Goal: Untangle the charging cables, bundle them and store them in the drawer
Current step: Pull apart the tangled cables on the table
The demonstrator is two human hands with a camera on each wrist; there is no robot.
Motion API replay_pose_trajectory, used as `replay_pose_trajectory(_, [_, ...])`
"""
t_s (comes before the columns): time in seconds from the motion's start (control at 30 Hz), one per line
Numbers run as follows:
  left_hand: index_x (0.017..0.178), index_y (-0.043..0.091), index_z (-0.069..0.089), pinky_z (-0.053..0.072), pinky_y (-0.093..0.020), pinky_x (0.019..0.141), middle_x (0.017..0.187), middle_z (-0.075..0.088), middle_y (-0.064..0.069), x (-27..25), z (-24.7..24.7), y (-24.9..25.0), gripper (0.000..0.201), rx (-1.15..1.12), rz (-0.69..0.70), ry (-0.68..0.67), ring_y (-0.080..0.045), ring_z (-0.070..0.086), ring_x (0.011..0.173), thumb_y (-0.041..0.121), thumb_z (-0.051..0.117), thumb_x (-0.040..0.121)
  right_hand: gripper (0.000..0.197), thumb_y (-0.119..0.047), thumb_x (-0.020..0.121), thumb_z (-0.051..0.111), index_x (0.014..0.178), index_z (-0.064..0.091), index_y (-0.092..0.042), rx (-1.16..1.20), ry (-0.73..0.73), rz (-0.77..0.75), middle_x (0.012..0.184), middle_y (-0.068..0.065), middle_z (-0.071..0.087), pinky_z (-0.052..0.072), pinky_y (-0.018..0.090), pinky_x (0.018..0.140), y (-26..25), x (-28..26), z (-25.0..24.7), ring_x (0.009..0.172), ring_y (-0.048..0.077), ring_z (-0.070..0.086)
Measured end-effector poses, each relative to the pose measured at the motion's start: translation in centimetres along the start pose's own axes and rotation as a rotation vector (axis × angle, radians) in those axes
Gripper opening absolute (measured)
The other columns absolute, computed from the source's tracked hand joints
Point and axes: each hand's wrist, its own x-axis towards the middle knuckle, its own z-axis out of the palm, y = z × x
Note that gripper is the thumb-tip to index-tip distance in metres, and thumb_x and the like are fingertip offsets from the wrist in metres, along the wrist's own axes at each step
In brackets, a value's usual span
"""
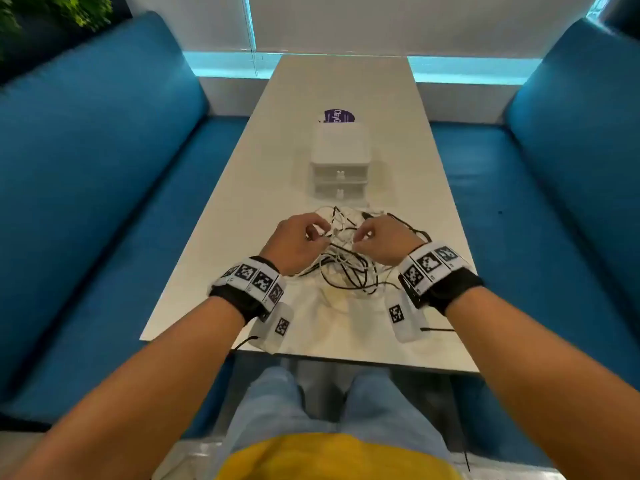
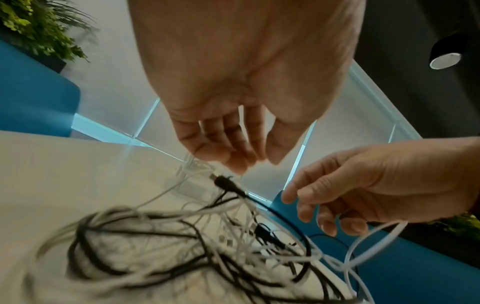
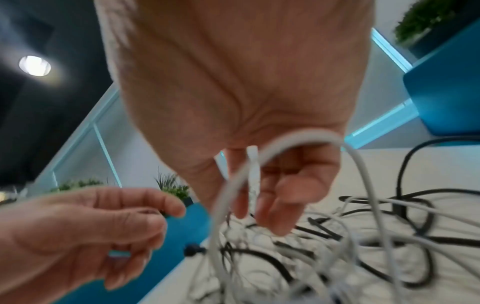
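Note:
A tangle of white and black charging cables lies on the white table, in front of a small white two-drawer unit with both drawers closed. My left hand hovers over the tangle's left side. Its bunched fingertips pinch a thin strand just above a black plug. My right hand is opposite it, fingers curled around a loop of white cable that trails down into the pile. Both wrist views are blurred.
Blue benches run along the left and right of the narrow table. A purple round label lies behind the drawer unit. The table's near edge is just above my knees.

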Motion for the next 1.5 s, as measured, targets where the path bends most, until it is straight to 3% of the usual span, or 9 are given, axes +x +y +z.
replay_pose_trajectory(0.23, [0.130,0.016,0.051,0.048,-0.033,0.084,0.094,0.056,0.001,-2.0,2.0,-2.3,0.044,-0.150,-0.221,0.126,-0.022,0.059,0.092,0.031,0.062,0.091,0.013,-0.020,0.086,0.065,0.091,0.074,-0.013,-0.105,0.052,-0.024,0.079,0.004,0.066,0.042,0.024,0.068,0.0,-1.7,3.5,0.084,0.023,0.065])
replay_pose_trajectory(0.4, [0.098,0.015,0.065,0.045,-0.017,0.054,0.082,0.063,0.001,-2.7,2.2,-0.9,0.010,-0.444,-0.159,0.188,-0.009,0.056,0.064,0.021,0.062,0.092,0.009,-0.022,0.087,0.066,0.084,0.073,-0.017,0.096,0.062,-0.200,0.061,-0.010,0.056,0.033,0.018,0.053,0.0,-2.9,3.8,0.058,0.004,0.050])
replay_pose_trajectory(0.5, [0.080,0.017,0.067,0.046,-0.021,0.060,0.073,0.065,-0.001,-2.8,1.9,0.1,0.012,-0.635,-0.167,0.237,-0.008,0.059,0.062,0.013,0.063,0.091,0.014,-0.022,0.089,0.064,0.076,0.068,-0.016,0.144,0.068,-0.242,0.062,-0.007,0.055,0.034,0.020,0.055,0.3,-3.0,3.7,0.056,0.004,0.046])
replay_pose_trajectory(0.63, [0.080,0.014,0.066,0.057,-0.027,0.075,0.075,0.062,0.000,-3.0,0.7,2.0,0.011,-0.755,-0.121,0.207,-0.008,0.061,0.073,0.014,0.065,0.090,0.018,-0.019,0.089,0.064,0.079,0.067,-0.005,0.181,-0.032,-0.226,0.076,0.013,0.064,0.042,0.029,0.065,1.5,-2.2,4.1,0.064,0.015,0.051])
replay_pose_trajectory(0.87, [0.082,0.012,0.057,0.055,-0.049,0.087,0.075,0.068,-0.008,-3.9,-2.1,3.9,0.016,-0.987,0.016,0.054,-0.030,0.067,0.085,0.018,0.055,0.097,0.015,-0.013,0.087,0.067,0.078,0.066,-0.025,0.225,-0.069,-0.247,0.076,-0.005,0.064,0.050,0.033,0.077,2.7,-0.1,4.2,0.070,0.013,0.057])
replay_pose_trajectory(1.07, [0.089,0.014,0.056,0.051,-0.027,0.060,0.057,0.041,0.004,-2.2,-2.3,3.1,0.022,-1.179,-0.123,0.155,-0.010,0.045,0.050,0.031,0.048,0.100,0.007,-0.010,0.084,0.072,0.083,0.072,-0.017,0.425,0.128,-0.235,0.079,-0.005,0.062,0.048,0.027,0.070,3.1,0.3,3.4,0.068,0.009,0.056])
replay_pose_trajectory(1.2, [0.094,0.016,0.063,0.030,-0.019,0.047,0.062,0.032,0.007,-0.9,-0.8,1.3,0.007,-0.831,-0.168,0.131,-0.008,0.029,0.051,0.016,0.068,0.089,0.015,-0.009,0.079,0.076,0.086,0.077,-0.021,0.464,0.212,-0.351,0.088,0.000,0.061,0.050,0.029,0.082,2.0,-0.2,1.7,0.085,0.019,0.062])
replay_pose_trajectory(1.3, [0.084,0.016,0.069,0.034,-0.017,0.049,0.057,0.046,0.009,-0.5,1.2,1.9,0.009,-0.516,-0.059,0.028,-0.003,0.041,0.049,0.007,0.071,0.083,0.027,0.002,0.075,0.074,0.084,0.077,-0.023,0.555,0.240,-0.473,0.084,0.003,0.072,0.053,0.030,0.082,0.3,-1.1,1.0,0.083,0.018,0.068])
replay_pose_trajectory(1.5, [0.090,0.011,0.074,0.049,-0.019,0.072,0.076,0.068,0.001,-0.4,2.6,2.2,0.009,-0.428,0.049,0.027,-0.002,0.059,0.070,0.007,0.067,0.087,0.025,0.004,0.072,0.074,0.082,0.078,-0.019,0.654,0.309,-0.463,0.080,-0.002,0.074,0.054,0.031,0.079,-0.4,-2.1,1.3,0.079,0.013,0.069])
